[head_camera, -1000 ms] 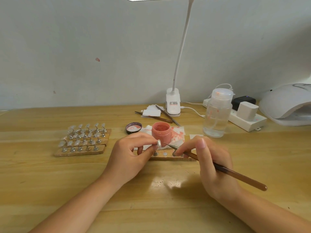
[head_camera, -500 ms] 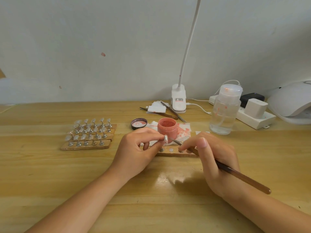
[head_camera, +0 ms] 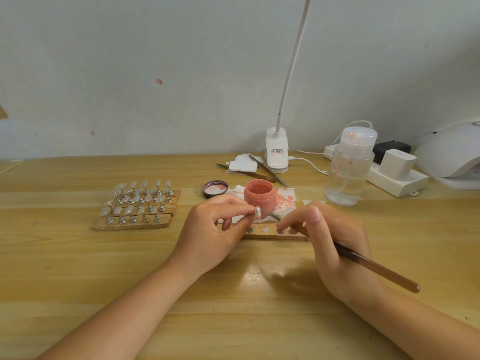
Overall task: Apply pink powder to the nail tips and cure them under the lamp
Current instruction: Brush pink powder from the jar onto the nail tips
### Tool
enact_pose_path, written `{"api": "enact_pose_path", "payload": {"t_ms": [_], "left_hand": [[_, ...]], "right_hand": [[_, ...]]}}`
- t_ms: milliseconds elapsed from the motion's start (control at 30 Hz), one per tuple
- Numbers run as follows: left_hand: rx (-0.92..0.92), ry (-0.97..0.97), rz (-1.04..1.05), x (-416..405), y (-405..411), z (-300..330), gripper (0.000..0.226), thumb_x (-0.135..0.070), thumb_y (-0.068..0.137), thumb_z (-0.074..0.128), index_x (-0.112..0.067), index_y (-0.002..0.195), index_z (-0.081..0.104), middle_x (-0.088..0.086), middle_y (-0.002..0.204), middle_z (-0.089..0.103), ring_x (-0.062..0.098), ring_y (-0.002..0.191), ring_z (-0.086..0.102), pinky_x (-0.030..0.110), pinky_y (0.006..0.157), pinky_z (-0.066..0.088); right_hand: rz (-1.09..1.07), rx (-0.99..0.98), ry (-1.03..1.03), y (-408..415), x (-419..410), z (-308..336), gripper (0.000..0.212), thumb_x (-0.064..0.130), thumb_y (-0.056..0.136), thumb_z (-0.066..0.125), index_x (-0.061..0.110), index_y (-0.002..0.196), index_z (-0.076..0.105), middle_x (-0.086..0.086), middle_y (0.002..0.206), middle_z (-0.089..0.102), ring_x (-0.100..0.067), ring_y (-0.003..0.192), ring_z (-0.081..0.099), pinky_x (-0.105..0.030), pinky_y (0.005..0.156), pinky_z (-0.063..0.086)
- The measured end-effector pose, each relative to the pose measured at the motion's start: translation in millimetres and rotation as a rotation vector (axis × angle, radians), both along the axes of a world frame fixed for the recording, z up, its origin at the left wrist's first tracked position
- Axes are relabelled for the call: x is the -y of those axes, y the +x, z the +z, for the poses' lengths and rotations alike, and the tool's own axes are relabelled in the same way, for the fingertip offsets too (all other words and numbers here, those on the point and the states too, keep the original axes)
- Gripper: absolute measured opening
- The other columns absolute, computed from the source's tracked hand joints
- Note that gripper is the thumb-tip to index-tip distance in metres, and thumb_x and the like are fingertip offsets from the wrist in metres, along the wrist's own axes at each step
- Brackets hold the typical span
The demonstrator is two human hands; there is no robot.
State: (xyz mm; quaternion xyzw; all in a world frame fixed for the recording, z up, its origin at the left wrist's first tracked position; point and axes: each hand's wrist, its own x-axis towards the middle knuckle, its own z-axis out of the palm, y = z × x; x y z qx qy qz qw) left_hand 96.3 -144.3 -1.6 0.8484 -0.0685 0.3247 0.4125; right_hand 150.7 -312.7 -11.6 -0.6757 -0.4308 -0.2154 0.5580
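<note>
My left hand (head_camera: 217, 231) pinches a small clear nail tip (head_camera: 258, 212) on its stand, held up just in front of the open jar of pink powder (head_camera: 259, 197). My right hand (head_camera: 335, 245) grips a brown-handled brush (head_camera: 374, 268); its thin metal end points left and nearly touches the nail tip. Under both hands lies a wooden strip (head_camera: 275, 233) with round metal discs. The white curing lamp (head_camera: 452, 154) sits at the far right edge.
Wooden strips holding several nail tips on stands (head_camera: 140, 206) lie to the left. The jar's lid (head_camera: 215, 189) and stained tissue (head_camera: 284, 201) sit by the jar. A clear pump bottle (head_camera: 348, 167), a power strip (head_camera: 397, 178), a clip lamp (head_camera: 277, 152) and spare tools (head_camera: 267, 171) stand behind.
The view shifted a little. Both hands stay close together, with the brush end still at the nail tip beside the jar.
</note>
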Motion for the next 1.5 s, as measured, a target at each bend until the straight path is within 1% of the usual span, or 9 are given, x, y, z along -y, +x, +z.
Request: {"api": "enact_pose_path", "payload": {"t_ms": [133, 333, 500, 700, 867, 1000, 1267, 1367, 1500], "left_hand": [[0.007, -0.026, -0.008, -0.4, 0.6, -1.1, 0.029, -0.001, 0.076, 0.070, -0.030, 0.079, 0.069, -0.009, 0.074, 0.063, 0.015, 0.051, 0.038, 0.014, 0.052, 0.033], [0.006, -0.016, -0.029, -0.3, 0.6, -1.3, 0.022, -0.001, 0.076, 0.070, -0.021, 0.084, 0.072, -0.006, 0.076, 0.064, 0.020, 0.053, 0.040, 0.021, 0.053, 0.037], [0.002, -0.016, -0.025, 0.7, -0.5, -0.5, 0.021, -0.001, 0.076, 0.070, -0.020, 0.084, 0.072, -0.006, 0.077, 0.064, 0.021, 0.053, 0.040, 0.022, 0.055, 0.038], [-0.007, -0.001, -0.021, 0.8, -1.0, -0.1, 0.023, 0.003, 0.075, 0.070, -0.019, 0.082, 0.072, -0.005, 0.077, 0.063, 0.021, 0.052, 0.040, 0.018, 0.058, 0.039], [-0.017, 0.014, -0.020, -0.7, -1.7, -1.1, 0.022, 0.002, 0.075, 0.070, -0.018, 0.083, 0.072, -0.004, 0.076, 0.062, 0.017, 0.051, 0.039, 0.013, 0.057, 0.037], [-0.024, 0.009, -0.021, -0.5, -0.6, -1.5, 0.022, -0.002, 0.075, 0.071, -0.022, 0.084, 0.072, -0.005, 0.077, 0.062, 0.012, 0.051, 0.037, 0.017, 0.057, 0.039], [-0.003, 0.002, -0.014, 0.1, -0.1, -1.3, 0.027, -0.003, 0.075, 0.071, -0.028, 0.084, 0.069, -0.004, 0.076, 0.061, 0.018, 0.051, 0.038, 0.024, 0.057, 0.040], [-0.007, 0.005, -0.018, 0.0, -1.3, -1.0, 0.023, -0.002, 0.075, 0.071, -0.023, 0.085, 0.071, -0.005, 0.076, 0.061, 0.019, 0.052, 0.038, 0.021, 0.056, 0.039], [-0.015, 0.006, -0.009, 0.5, -1.7, 0.1, 0.027, 0.003, 0.074, 0.070, -0.023, 0.084, 0.071, -0.005, 0.076, 0.061, 0.020, 0.052, 0.039, 0.020, 0.055, 0.038]], "right_hand": [[0.032, -0.069, -0.012, 1.0, 0.5, -1.2, 0.064, 0.052, 0.094, 0.027, 0.012, 0.068, 0.069, 0.008, 0.065, 0.064, -0.007, 0.064, 0.059, -0.025, 0.060, 0.046], [0.009, -0.073, -0.015, 0.8, 0.2, -0.3, 0.059, 0.053, 0.094, 0.027, 0.017, 0.072, 0.069, 0.012, 0.069, 0.064, -0.005, 0.068, 0.060, -0.024, 0.064, 0.048], [-0.002, -0.046, 0.014, -0.2, 0.8, 0.4, 0.060, 0.049, 0.095, 0.027, 0.014, 0.070, 0.068, 0.008, 0.067, 0.064, -0.008, 0.067, 0.060, -0.037, 0.065, 0.047], [0.025, -0.077, 0.005, 0.5, -0.2, 0.1, 0.062, 0.051, 0.095, 0.028, 0.013, 0.066, 0.068, 0.008, 0.064, 0.064, -0.006, 0.065, 0.060, -0.033, 0.063, 0.047], [0.004, -0.060, -0.043, 1.4, -0.9, 0.5, 0.060, 0.051, 0.094, 0.028, 0.014, 0.070, 0.068, 0.014, 0.068, 0.062, -0.003, 0.067, 0.059, -0.018, 0.063, 0.044], [0.031, -0.054, 0.005, 0.9, 0.9, -0.3, 0.062, 0.050, 0.095, 0.027, 0.012, 0.066, 0.067, 0.006, 0.065, 0.064, -0.007, 0.065, 0.060, -0.026, 0.062, 0.046], [0.034, -0.033, -0.002, 0.3, 0.7, -0.2, 0.061, 0.047, 0.096, 0.027, 0.013, 0.067, 0.068, 0.006, 0.065, 0.064, -0.005, 0.065, 0.059, -0.023, 0.061, 0.046], [-0.008, -0.017, -0.050, 0.4, -0.3, 1.2, 0.058, 0.049, 0.095, 0.028, 0.015, 0.071, 0.068, 0.015, 0.068, 0.060, -0.001, 0.067, 0.057, -0.018, 0.063, 0.042], [0.027, -0.033, -0.016, -0.3, 0.5, 0.7, 0.062, 0.049, 0.095, 0.028, 0.012, 0.067, 0.068, 0.008, 0.065, 0.063, -0.007, 0.064, 0.059, -0.028, 0.060, 0.046]]}}
